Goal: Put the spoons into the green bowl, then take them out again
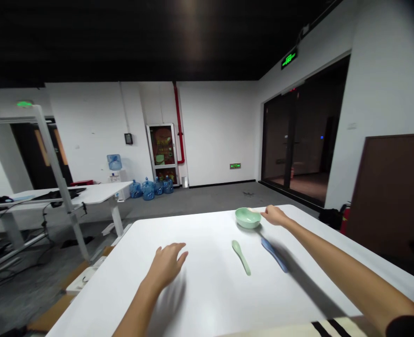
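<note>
Head view: left hand was spread, empty, above tabletop; right hand had fingers together at far rim of green bowl, no pinch; green spoon & blue spoon lay unheld nearby.

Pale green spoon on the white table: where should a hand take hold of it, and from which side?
Best pinched on its narrow handle, coming from above on the side nearest the person. The spoon appears to lie flat on the white table, bowl pointing away, so the slim handle end is the easiest part to reach.
</note>
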Tool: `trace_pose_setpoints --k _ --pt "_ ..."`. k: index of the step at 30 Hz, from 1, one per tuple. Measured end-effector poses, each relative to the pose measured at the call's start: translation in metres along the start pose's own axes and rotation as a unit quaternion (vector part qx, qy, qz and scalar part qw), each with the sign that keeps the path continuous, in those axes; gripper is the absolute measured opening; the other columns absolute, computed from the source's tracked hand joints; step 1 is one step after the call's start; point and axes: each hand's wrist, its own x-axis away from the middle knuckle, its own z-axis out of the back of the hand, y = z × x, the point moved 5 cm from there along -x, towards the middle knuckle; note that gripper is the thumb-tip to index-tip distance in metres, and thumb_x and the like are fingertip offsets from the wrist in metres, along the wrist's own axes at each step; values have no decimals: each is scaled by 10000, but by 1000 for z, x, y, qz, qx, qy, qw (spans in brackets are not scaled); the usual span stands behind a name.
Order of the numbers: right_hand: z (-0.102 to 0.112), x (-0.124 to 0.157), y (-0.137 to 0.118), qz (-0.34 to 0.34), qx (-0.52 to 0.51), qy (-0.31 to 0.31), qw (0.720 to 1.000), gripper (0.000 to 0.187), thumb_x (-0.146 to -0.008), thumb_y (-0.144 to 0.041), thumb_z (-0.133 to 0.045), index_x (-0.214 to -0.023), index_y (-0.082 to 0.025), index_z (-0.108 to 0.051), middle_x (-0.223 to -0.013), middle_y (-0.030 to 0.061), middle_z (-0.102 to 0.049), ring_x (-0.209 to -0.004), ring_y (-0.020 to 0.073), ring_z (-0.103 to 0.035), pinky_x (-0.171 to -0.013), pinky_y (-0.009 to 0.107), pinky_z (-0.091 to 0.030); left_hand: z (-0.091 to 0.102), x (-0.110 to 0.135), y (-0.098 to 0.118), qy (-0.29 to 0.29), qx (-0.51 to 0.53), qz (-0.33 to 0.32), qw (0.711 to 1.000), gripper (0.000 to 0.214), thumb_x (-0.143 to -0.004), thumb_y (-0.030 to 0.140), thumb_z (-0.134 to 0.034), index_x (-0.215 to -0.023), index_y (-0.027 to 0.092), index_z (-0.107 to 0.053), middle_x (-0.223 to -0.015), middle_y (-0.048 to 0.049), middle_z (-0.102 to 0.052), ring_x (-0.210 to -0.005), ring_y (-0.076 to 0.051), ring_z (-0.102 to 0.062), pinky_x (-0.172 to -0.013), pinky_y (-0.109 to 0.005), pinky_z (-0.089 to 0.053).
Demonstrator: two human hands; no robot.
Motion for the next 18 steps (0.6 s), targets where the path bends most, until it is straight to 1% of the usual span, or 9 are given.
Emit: trace_pose_setpoints --k 3,7,11,16,18 --pt "9 22 26 -11 15 -10 1000 334 -910 -402 -517 -899 -130 -711 -949 148 -726 -854 235 -674 -661 273 -408 2 1 2 0 -11 -5 1000 497 -971 454 -328 -1342 237 -577 -1396 -87 -614 -1286 -272 -561 -1098 -487 -370" --pt "9 51 59 -37 18 -59 997 306 -910 -350 -504 -881 -117 -701 -835 124 -724 -773 210 -676 -678 279 -424 4 4 4 -3 -20 -5 1000 502 -963 469 -335 -1331 240 -587 -1395 -88 -616 -1288 -264 -561 -1086 -452 -390" --pt "-1 77 81 -64 16 -96 993 233 -886 -277 -522 -940 -108 -673 -805 117 -723 -705 206 -675 -625 288 -424 5 7 4 0 -16 -4 1000 500 -963 471 -323 -1328 255 -588 -1391 -77 -620 -1279 -255 -565 -1083 -444 -393" --pt "-20 95 98 -91 33 -87 992 230 -846 -246 -562 -1008 -118 -663 -946 136 -722 -748 209 -691 -620 283 -439 5 8 4 1 -15 -6 1000 505 -957 472 -327 -1326 250 -592 -1384 -79 -625 -1279 -265 -565 -1077 -449 -399" --pt "-27 97 104 -98 29 -93 990 257 -830 -241 -571 -1033 -113 -664 -931 137 -722 -743 215 -694 -615 286 -450 4 8 4 -4 -16 -3 1000 505 -958 466 -325 -1331 250 -589 -1387 -77 -623 -1279 -266 -563 -1073 -446 -403"
